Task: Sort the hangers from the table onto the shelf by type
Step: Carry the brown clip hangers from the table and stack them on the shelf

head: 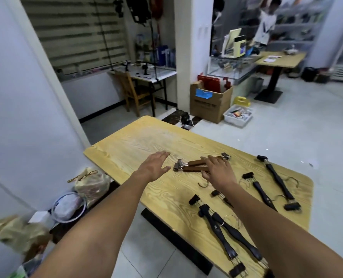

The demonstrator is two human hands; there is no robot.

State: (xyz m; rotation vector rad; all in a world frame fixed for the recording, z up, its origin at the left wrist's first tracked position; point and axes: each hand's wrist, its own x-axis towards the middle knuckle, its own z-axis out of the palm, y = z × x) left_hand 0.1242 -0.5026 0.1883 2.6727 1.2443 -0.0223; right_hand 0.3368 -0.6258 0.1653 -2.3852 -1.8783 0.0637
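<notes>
Two brown clip hangers lie crossed near the middle of the table, and several black clip hangers lie scattered along its near and right side. No hanger is seen on a shelf, so the sorting appears barely begun. The right hand lies on the brown bars with fingers spread and nearly straight, apparently pressing rather than gripping them, though its thumb is hard to make out. The left hand hovers just beside their clip ends, open and holding nothing.
</notes>
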